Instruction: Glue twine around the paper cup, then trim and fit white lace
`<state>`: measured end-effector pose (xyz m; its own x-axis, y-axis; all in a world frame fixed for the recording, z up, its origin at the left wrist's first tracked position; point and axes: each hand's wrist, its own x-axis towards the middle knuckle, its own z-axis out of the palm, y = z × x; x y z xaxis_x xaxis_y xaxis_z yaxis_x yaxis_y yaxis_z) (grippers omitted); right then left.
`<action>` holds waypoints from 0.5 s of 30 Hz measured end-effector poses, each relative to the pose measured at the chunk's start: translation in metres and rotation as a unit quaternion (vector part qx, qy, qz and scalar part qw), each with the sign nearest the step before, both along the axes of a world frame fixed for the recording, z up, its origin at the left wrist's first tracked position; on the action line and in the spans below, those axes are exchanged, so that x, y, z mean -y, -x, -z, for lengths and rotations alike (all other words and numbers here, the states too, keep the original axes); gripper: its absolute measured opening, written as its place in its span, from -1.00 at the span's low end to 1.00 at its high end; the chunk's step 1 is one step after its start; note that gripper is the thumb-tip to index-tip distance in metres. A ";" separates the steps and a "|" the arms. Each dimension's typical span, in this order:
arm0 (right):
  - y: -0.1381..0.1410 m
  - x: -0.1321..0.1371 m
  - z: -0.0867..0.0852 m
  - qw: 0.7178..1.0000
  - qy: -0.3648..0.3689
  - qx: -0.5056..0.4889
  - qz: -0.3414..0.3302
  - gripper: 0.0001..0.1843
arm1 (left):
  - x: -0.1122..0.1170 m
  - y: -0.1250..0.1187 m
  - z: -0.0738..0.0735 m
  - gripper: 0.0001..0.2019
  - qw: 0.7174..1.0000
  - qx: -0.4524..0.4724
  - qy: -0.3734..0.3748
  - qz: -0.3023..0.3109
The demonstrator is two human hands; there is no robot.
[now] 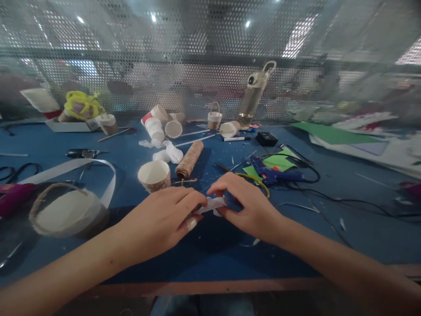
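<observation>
My left hand [162, 217] and my right hand [245, 204] meet over the blue table [204, 245], both pinching a small white strip of paper or ribbon [213, 204] between their fingertips. The strip is mostly hidden by the fingers. Just behind my left hand stands a paper cup wrapped in twine [154, 175]. A spool of brown twine [190, 159] lies on its side behind that. A blue glue gun [274, 174] lies beyond my right hand on green paper [279, 162], its black cord running off to the right.
A twine-rimmed round container [66, 210] with a white band [70, 169] sits at the left. Scissors [82, 153], several paper cups [161, 125], a small basket cup [214, 117], a bottle [255, 94] and a black box [266, 138] lie farther back. Coloured paper sheets [348, 134] fill the right. A perforated screen [197, 57] closes the back.
</observation>
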<state>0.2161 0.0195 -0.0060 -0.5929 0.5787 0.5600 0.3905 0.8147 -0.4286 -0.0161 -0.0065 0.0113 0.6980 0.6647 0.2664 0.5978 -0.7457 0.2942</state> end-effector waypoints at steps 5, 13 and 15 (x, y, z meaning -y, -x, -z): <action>-0.001 0.001 0.000 1.000 0.003 -0.026 0.015 -0.60 | -0.001 -0.010 0.004 -0.86 0.990 0.105 0.091 -0.035; 0.003 0.006 0.001 0.998 0.004 -0.057 -0.006 -0.57 | -0.002 -0.011 0.016 -0.78 0.977 0.183 0.092 -0.064; 0.003 0.007 0.001 0.998 0.003 -0.065 -0.015 -0.56 | -0.002 -0.010 0.016 -0.78 0.978 0.182 0.077 -0.060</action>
<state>0.2131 0.0128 -0.0074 -0.5328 0.5657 0.6294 0.3070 0.8223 -0.4792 -0.0064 -0.0042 -0.0051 0.4895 0.7879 0.3737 0.5128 -0.6067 0.6074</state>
